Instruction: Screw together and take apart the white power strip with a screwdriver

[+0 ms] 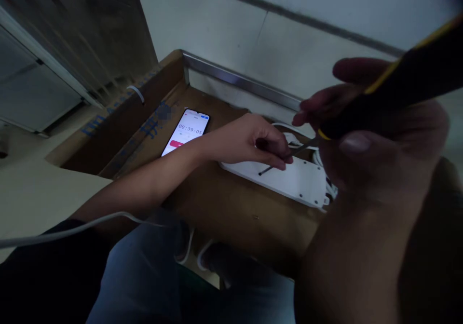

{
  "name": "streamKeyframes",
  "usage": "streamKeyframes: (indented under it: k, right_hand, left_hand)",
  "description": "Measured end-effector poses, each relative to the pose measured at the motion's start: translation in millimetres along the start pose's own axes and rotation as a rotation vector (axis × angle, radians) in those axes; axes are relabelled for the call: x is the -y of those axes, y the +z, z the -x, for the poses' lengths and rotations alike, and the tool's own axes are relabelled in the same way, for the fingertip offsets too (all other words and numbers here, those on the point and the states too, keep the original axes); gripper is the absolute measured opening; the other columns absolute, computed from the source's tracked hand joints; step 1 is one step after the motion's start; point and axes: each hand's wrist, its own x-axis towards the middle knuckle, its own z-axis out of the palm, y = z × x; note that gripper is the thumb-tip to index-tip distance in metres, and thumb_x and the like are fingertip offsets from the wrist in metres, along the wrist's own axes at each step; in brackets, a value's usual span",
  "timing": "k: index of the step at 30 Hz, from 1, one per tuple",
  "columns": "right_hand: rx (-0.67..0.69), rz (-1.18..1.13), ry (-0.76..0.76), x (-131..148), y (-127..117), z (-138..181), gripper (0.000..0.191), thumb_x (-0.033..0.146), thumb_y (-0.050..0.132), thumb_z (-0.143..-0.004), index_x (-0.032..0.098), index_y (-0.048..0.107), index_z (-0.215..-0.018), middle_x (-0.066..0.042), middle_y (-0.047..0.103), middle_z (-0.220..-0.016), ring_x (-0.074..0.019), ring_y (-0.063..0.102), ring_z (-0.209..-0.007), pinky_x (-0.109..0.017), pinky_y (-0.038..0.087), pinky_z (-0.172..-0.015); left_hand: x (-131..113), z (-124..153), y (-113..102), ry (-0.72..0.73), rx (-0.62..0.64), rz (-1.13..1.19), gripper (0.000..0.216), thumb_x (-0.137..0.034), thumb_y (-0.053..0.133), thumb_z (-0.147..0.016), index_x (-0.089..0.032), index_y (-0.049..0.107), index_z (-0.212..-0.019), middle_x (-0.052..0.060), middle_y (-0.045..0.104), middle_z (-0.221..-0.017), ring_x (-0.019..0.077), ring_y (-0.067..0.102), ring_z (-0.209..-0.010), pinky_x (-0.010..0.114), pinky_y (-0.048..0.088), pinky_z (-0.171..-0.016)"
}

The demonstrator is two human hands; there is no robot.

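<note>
A white power strip [307,182] lies on brown cardboard, with several small dark screw holes showing on its upward face. Above it, my right hand [387,155] is wrapped round the black and yellow handle of a screwdriver [401,85]. The screwdriver's thin shaft slants down to the left, its tip at a hole in the strip. My left hand [249,136] pinches the shaft close to the tip, resting over the strip and covering its left part. Whether a screw sits at the tip I cannot tell.
Left of the strip, a phone [190,124] displays a running timer, partly behind my left forearm. The cardboard [224,203] has a raised side at the left and a metal rail [235,75] behind. White cable [320,160] coils beyond the strip; another cord [119,214] crosses my left arm.
</note>
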Motion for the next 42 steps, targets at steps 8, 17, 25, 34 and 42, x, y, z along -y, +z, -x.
streamKeyframes:
  k: [8, 17, 25, 34, 42]
  right_hand:
    - [-0.032, 0.115, -0.016, 1, -5, 4, 0.030, 0.018, 0.089, -0.069, 0.029, 0.082, -0.096, -0.001, 0.069, -0.084, -0.0176, 0.065, -0.071, -0.033, 0.052, -0.051]
    - [0.003, 0.058, 0.029, 4, -1, 4, 0.028, 0.033, 0.094, -0.063, 0.028, 0.079, -0.086, -0.003, 0.072, -0.108, -0.0196, 0.065, -0.078, -0.039, 0.057, -0.066]
    - [-0.046, 0.125, -0.002, 7, -4, 5, 0.033, 0.020, 0.087, -0.070, 0.030, 0.082, -0.101, 0.000, 0.073, -0.104, -0.0177, 0.068, -0.076, -0.037, 0.061, -0.064]
    - [0.011, 0.350, -0.020, 9, 0, 4, 0.012, 0.025, 0.086, -0.078, 0.023, 0.080, -0.088, 0.000, 0.072, -0.095, -0.0091, 0.058, -0.074, -0.027, 0.046, -0.062]
    - [-0.127, 0.589, 0.055, 14, 4, 2, 0.029, 0.039, 0.095, -0.064, 0.027, 0.072, -0.077, 0.001, 0.061, -0.073, -0.0127, 0.052, -0.065, -0.029, 0.041, -0.054]
  left_hand:
    - [5, -1, 10, 0.044, -0.079, -0.023, 0.026, -0.035, 0.085, -0.079, -0.014, 0.072, -0.086, 0.004, 0.072, -0.085, 0.0120, 0.064, -0.076, 0.026, 0.050, -0.073]
    - [-3, 1, 9, 0.024, -0.087, -0.059, 0.018, -0.030, 0.084, -0.079, -0.014, 0.075, -0.080, 0.004, 0.076, -0.082, 0.0140, 0.069, -0.077, 0.026, 0.051, -0.076]
    - [-7, 1, 3, -0.004, 0.027, -0.078, 0.014, -0.027, 0.080, -0.083, -0.015, 0.077, -0.089, 0.008, 0.079, -0.097, 0.0141, 0.069, -0.085, 0.027, 0.053, -0.083]
    - [2, 1, 16, 0.009, -0.123, -0.166, 0.023, -0.034, 0.081, -0.084, -0.014, 0.071, -0.080, 0.005, 0.076, -0.083, 0.0129, 0.066, -0.076, 0.025, 0.050, -0.073]
    - [8, -1, 19, 0.040, -0.224, -0.252, 0.034, -0.044, 0.086, -0.079, -0.017, 0.067, -0.078, 0.001, 0.068, -0.075, 0.0110, 0.061, -0.071, 0.024, 0.047, -0.069]
